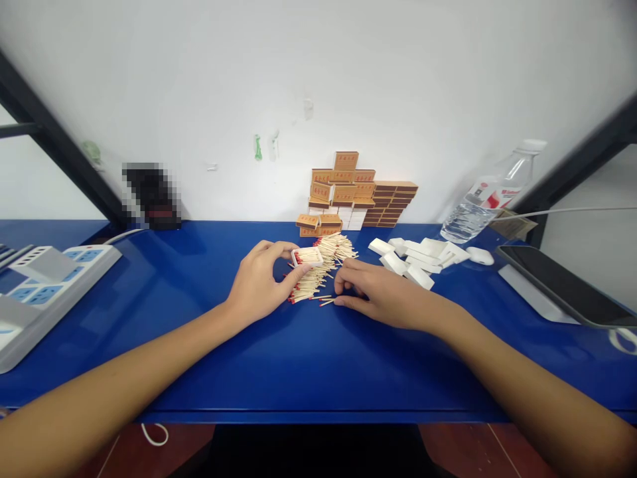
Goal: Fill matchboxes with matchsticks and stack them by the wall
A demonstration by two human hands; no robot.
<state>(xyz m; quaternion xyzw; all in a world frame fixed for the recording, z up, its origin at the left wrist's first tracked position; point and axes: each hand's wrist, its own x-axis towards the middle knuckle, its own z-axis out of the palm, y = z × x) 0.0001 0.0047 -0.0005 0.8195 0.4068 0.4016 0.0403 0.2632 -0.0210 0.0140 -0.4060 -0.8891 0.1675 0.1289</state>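
Observation:
My left hand is closed around a small white matchbox tray, thumb on the near side and fingers behind. Red-tipped matches lie inside that tray. Behind and below it spreads a heap of loose matches on the blue tabletop. To the right of the heap, my right hand is low over the table with curled fingers. A match at the near edge of the heap meets its thumb tip, in a pinch partly hidden by the hand.
Orange-brown matchboxes stand stacked against the wall. Several white empty trays lie piled at the right, near a leaning water bottle and a phone. A power strip sits at the left. The blue table's front edge runs below.

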